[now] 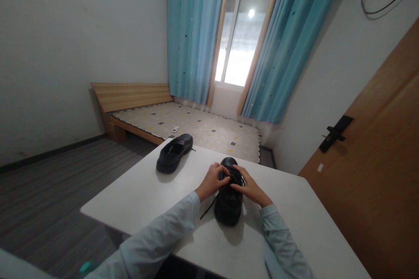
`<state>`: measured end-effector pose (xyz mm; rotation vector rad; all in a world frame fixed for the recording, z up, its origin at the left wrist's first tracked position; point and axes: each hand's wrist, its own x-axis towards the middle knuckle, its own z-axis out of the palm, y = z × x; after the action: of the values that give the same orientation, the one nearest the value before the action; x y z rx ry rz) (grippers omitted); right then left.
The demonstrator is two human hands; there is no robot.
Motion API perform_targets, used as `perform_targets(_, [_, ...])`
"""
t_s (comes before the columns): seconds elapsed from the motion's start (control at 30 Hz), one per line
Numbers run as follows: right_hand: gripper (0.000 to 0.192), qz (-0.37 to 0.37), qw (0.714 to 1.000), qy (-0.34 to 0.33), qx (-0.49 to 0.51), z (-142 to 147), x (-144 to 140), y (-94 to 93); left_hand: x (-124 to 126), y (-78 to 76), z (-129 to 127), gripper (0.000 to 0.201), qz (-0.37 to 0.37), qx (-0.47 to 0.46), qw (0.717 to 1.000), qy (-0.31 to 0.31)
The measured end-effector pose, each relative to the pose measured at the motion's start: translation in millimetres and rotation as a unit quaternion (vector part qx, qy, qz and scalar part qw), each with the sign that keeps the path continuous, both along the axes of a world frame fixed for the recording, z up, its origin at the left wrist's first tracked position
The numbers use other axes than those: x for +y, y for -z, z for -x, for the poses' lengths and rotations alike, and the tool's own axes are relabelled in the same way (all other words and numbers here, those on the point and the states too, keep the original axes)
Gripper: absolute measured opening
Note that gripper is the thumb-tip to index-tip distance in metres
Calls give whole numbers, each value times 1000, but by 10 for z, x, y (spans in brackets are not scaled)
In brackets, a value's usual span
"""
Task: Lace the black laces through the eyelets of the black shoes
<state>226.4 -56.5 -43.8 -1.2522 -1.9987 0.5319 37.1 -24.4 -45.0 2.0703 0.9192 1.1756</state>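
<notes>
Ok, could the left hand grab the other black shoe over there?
Probably yes. The other shoe sits on the white table, ahead and to the left of the left hand, with only tabletop between. That hand would need to leave the laced shoe first.

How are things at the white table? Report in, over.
Left hand and right hand at the laces of the near black shoe. Shoe upright, one lace end trailing left. Other black shoe apart, farther left; no obstruction seen.

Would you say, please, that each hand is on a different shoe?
No, left hand and right hand both touch the nearer shoe.
</notes>
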Motion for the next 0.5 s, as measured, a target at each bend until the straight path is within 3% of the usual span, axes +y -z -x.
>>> perform_targets(0.5, [68, 4, 1000, 1, -7, 15, -6, -15, -19, -11, -58, 8, -27, 40, 998, -26])
